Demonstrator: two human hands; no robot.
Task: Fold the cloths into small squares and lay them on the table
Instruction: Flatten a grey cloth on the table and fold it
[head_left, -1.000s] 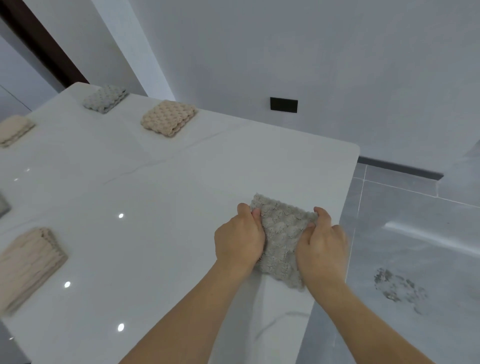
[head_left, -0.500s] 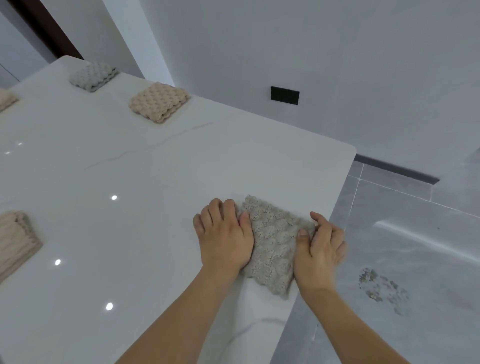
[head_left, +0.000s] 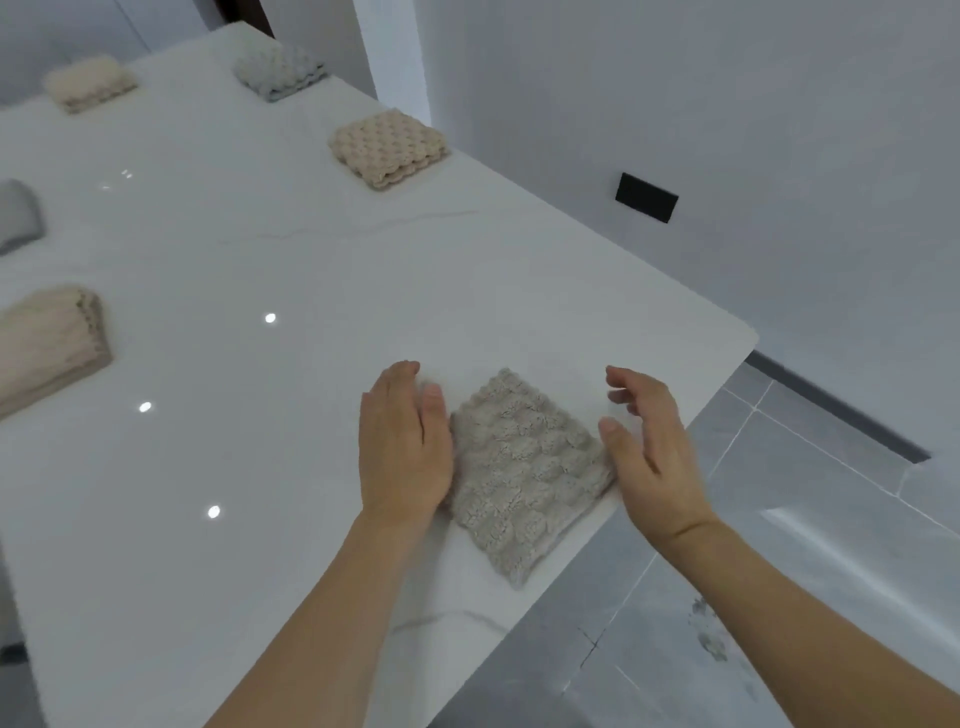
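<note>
A grey-beige bubble-textured cloth (head_left: 524, 473), folded into a small square, lies flat on the white table (head_left: 291, 291) close to its right edge. My left hand (head_left: 402, 447) rests flat beside the cloth's left edge, fingers together, holding nothing. My right hand (head_left: 647, 452) hovers just off the cloth's right corner, fingers apart and curled, with nothing in it.
Other folded cloths lie on the table: a beige one (head_left: 389, 148) and a grey-blue one (head_left: 278, 73) along the far edge, a cream one (head_left: 91, 83) far left, a grey one (head_left: 18, 215) and a ribbed beige one (head_left: 49, 343) at the left. Grey tiled floor (head_left: 779, 519) lies beyond the right edge.
Both hands have let go of the cloth and drawn apart to its sides. The cloth stays flat on the table. The view has swung, so more of the table's left side shows.
</note>
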